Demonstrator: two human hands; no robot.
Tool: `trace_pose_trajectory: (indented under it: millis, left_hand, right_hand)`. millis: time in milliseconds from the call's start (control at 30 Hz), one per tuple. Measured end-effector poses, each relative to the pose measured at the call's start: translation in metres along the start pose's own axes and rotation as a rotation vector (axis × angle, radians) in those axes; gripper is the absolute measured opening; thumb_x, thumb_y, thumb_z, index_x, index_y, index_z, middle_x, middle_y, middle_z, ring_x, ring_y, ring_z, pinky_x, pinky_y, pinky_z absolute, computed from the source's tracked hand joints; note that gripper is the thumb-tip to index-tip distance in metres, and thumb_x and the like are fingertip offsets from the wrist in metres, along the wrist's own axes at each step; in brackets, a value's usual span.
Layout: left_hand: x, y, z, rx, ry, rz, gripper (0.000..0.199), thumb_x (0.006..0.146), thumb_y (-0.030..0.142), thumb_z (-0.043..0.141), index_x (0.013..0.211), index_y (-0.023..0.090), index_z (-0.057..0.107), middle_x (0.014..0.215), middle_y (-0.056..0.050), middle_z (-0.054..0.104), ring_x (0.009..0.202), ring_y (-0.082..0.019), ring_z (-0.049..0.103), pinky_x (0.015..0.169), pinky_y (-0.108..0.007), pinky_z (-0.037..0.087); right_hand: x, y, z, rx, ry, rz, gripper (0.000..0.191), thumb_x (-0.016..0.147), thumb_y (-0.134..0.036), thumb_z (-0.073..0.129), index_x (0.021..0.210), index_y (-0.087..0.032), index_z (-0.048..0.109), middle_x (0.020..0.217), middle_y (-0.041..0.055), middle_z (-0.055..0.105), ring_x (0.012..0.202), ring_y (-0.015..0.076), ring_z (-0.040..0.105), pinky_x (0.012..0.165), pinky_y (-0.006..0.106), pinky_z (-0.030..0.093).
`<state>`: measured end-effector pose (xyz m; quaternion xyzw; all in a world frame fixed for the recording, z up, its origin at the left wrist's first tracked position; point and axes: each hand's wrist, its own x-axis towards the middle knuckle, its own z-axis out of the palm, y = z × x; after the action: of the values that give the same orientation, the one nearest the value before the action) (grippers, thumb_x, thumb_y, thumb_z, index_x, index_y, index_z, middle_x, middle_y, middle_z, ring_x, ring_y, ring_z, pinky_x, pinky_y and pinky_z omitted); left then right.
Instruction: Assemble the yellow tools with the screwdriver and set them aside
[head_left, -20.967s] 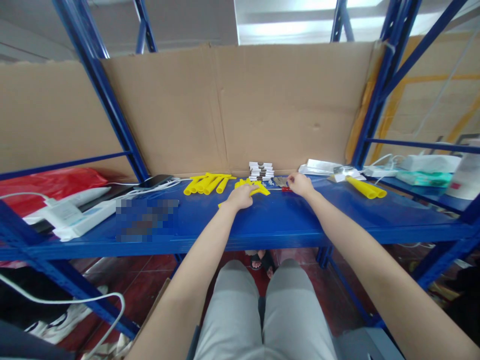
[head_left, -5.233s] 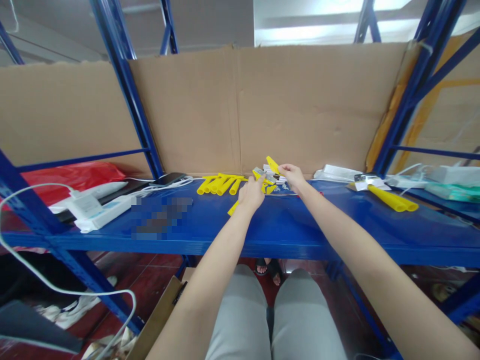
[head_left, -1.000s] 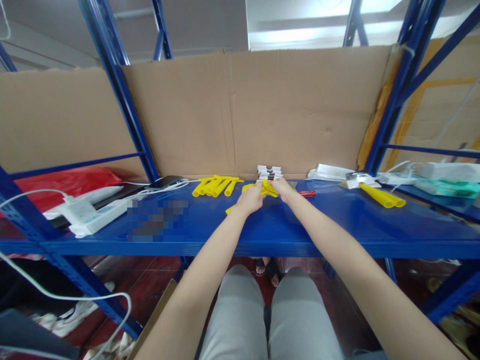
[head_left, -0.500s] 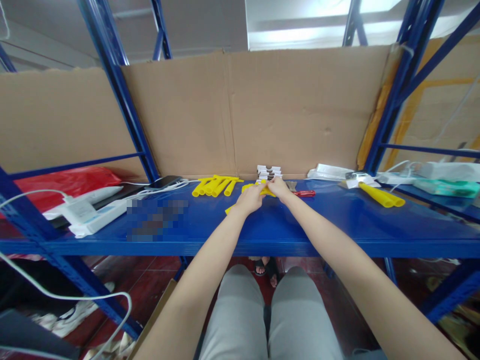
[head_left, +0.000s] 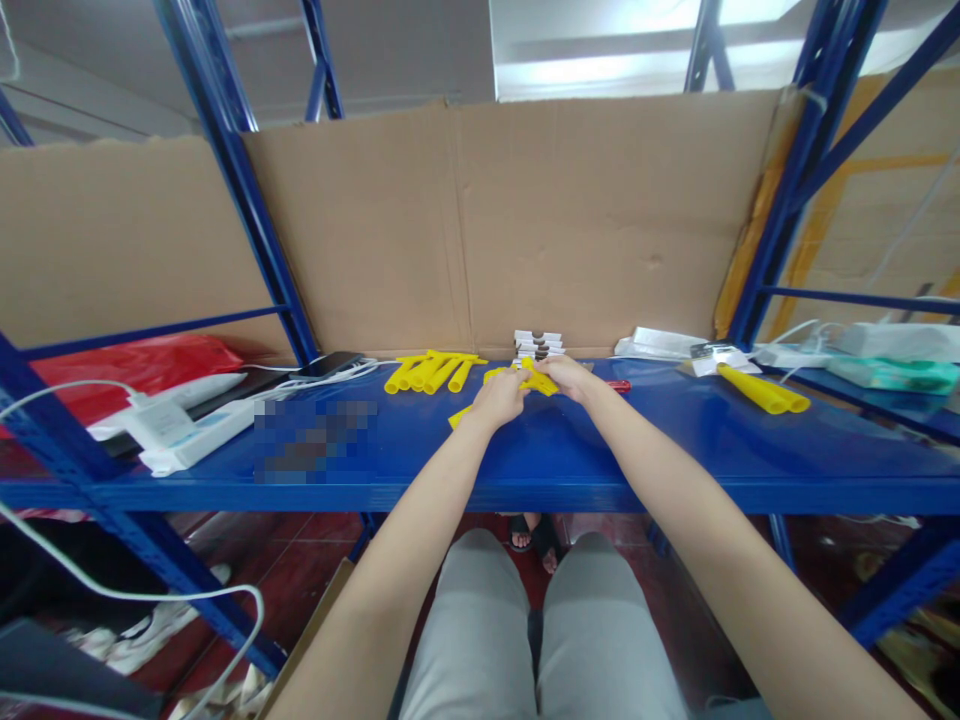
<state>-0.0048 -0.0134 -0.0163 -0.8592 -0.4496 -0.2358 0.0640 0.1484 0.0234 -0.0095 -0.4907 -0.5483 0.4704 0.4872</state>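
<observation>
My left hand (head_left: 501, 398) is closed around a yellow plastic handle (head_left: 457, 417), whose wide end sticks out to the left below the wrist. My right hand (head_left: 568, 377) has its fingertips pinched at a yellow plastic piece (head_left: 540, 380) between the two hands. Whether this piece and the handle are one part is hidden by the fingers. Just behind the hands stands a stack of small white-edged pieces (head_left: 537, 345). A red-handled tool (head_left: 619, 386) lies to the right, partly covered by my right hand.
Several yellow handles (head_left: 431, 372) lie in a row on the blue shelf (head_left: 420, 450). At right, more yellow handles (head_left: 761, 390) lie by a metal blade (head_left: 716, 360). A white power strip (head_left: 202, 435) and cables occupy the left. A cardboard panel (head_left: 375, 230) rises behind.
My right hand has shifted slightly right, uncovering more of the yellow piece and covering more of the red-handled tool. My left hand has hardly moved.
</observation>
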Motion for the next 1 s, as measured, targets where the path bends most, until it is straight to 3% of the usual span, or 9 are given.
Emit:
trace_pose_trajectory:
  millis: [167,400,467,667,1000]
  left_hand:
    - [0.000,0.000,0.001,0.008,0.010,0.004,0.032,0.090,0.017,0.052,0.120,0.019,0.061,0.123,-0.010,0.066,0.115,-0.022,0.061,0.099,-0.034,0.047]
    - [-0.001,0.002,0.000,0.033,0.018,-0.001,0.032,0.091,0.016,0.051,0.121,0.017,0.061,0.123,-0.011,0.065,0.114,-0.023,0.061,0.098,-0.033,0.048]
    - [-0.001,0.002,-0.001,0.045,0.018,-0.015,0.033,0.092,0.016,0.049,0.123,0.016,0.060,0.122,-0.012,0.065,0.113,-0.023,0.062,0.097,-0.033,0.048]
    - [0.000,-0.002,-0.001,0.075,0.025,-0.074,0.031,0.093,0.018,0.048,0.121,0.015,0.060,0.116,-0.013,0.065,0.110,-0.024,0.063,0.093,-0.033,0.049]
    - [0.001,-0.004,0.000,0.088,0.011,-0.081,0.032,0.093,0.016,0.046,0.122,0.015,0.058,0.119,-0.014,0.063,0.112,-0.025,0.062,0.095,-0.035,0.049]
  right_hand:
    - [0.000,0.001,-0.001,0.107,-0.056,-0.004,0.022,0.079,0.002,0.054,0.065,-0.016,0.059,0.057,-0.0001,0.064,0.053,0.0106,0.057,0.058,0.021,0.047]
    - [0.002,0.001,-0.001,0.086,-0.044,-0.011,0.023,0.079,0.002,0.058,0.064,-0.016,0.058,0.055,-0.0018,0.062,0.051,0.0087,0.055,0.054,0.019,0.046]
    - [0.000,-0.002,-0.008,0.054,-0.096,0.013,0.020,0.080,-0.001,0.060,0.067,-0.016,0.059,0.058,-0.0011,0.064,0.052,0.0093,0.057,0.053,0.019,0.046]
    - [-0.008,-0.005,-0.028,-0.071,-0.413,0.062,0.009,0.082,-0.015,0.067,0.074,-0.015,0.063,0.068,0.0057,0.071,0.061,0.0124,0.063,0.058,0.020,0.050]
    - [-0.003,0.001,-0.025,-0.114,-0.388,0.005,0.013,0.077,-0.013,0.070,0.069,-0.015,0.061,0.059,0.0030,0.067,0.052,0.0081,0.055,0.051,0.017,0.041]
